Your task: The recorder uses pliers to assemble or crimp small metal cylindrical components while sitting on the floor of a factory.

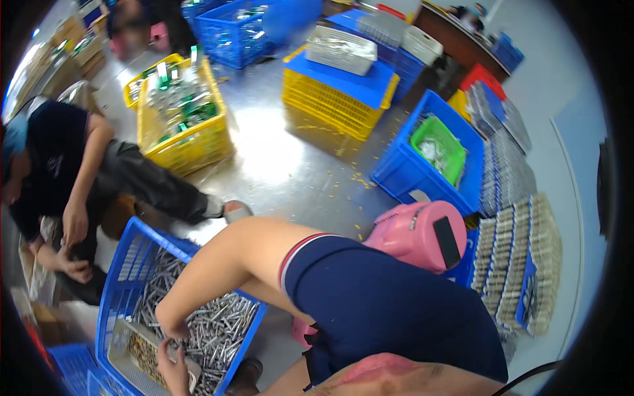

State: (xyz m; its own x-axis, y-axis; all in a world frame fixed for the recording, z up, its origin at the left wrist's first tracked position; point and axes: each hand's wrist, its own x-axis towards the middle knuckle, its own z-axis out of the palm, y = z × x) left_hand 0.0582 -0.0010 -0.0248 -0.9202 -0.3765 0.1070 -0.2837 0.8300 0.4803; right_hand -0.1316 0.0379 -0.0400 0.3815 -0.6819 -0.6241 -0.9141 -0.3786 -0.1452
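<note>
Leaning to the picture's left, I reach into a blue plastic crate (124, 245) heaped with slim silvery-grey metal-looking pieces (221, 330). My right hand (173, 323) is bent down over the heap; its fingers are mostly hidden. Below it, my left hand (173, 366) is open, fingers apart, beside a light mesh basket (121, 360). Small brass-coloured pieces (146, 353) lie in this basket, inside the crate. No piece shows clearly in either hand.
A seated co-worker (56, 152) is across the crate. Beyond stand a yellow crate (188, 148) of clear and green bottles, a yellow crate with a blue lid (343, 76), and a blue bin (403, 155). Beside me are a pink plastic stool-like item (393, 241) and stacked pale trays (505, 264).
</note>
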